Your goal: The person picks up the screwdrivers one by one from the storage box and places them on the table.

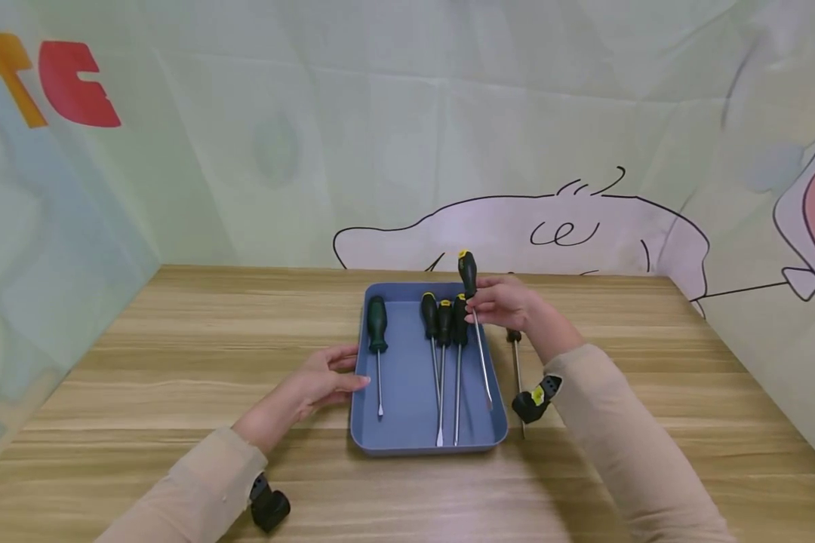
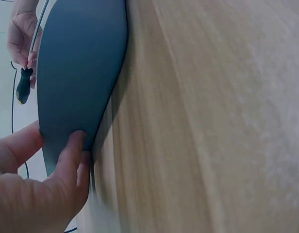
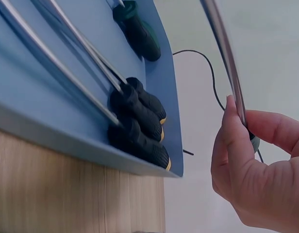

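My right hand (image 1: 505, 303) pinches a screwdriver (image 1: 467, 270) with a dark handle and yellow end, where the shaft meets the handle. It is held above the right side of a blue tray (image 1: 407, 441), handle up and flat tip slanting down. At the tray's left wall, my left hand (image 1: 326, 381) grips the side, with the thumb at the rim and the fingers on the outer face (image 2: 67, 155). Inside lie a green-handled screwdriver (image 1: 377, 324) at the left and three black-and-yellow ones (image 3: 140, 114) side by side at the right.
Another screwdriver (image 1: 516, 362) lies on the wooden table (image 1: 210, 339) just right of the tray, partly hidden by my right hand and wrist camera. A printed cloth backdrop (image 1: 299, 151) rises behind the table's far edge.
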A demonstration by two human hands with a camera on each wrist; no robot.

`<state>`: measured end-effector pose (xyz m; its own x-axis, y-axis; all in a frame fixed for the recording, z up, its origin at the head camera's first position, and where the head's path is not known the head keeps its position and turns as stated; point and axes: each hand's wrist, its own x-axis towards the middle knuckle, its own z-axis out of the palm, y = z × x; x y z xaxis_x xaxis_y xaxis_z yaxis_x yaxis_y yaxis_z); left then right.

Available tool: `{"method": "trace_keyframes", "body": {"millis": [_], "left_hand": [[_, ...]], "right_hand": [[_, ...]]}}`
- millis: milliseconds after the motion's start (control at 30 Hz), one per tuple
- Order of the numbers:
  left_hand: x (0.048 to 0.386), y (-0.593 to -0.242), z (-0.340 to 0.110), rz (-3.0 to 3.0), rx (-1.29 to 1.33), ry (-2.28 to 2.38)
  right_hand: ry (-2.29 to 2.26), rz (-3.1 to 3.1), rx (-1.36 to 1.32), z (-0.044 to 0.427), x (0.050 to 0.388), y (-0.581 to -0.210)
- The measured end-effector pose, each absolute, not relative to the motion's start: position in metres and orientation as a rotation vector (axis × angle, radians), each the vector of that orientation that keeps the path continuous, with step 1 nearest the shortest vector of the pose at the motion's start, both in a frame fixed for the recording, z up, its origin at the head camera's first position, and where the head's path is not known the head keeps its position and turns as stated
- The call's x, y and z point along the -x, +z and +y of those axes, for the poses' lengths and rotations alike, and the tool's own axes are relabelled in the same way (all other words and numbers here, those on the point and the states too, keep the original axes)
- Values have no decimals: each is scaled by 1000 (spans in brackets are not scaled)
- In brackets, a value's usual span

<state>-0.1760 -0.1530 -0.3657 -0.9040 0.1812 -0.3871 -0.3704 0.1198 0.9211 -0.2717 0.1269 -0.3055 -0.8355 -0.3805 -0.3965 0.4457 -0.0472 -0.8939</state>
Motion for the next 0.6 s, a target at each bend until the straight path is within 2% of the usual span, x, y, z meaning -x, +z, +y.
{"method": "trace_keyframes", "body": {"millis": [600], "left_hand": [[177, -366, -154, 2004, 186, 1836]], "right_hand": [[-1927, 1703, -90, 156, 271, -309]]}}
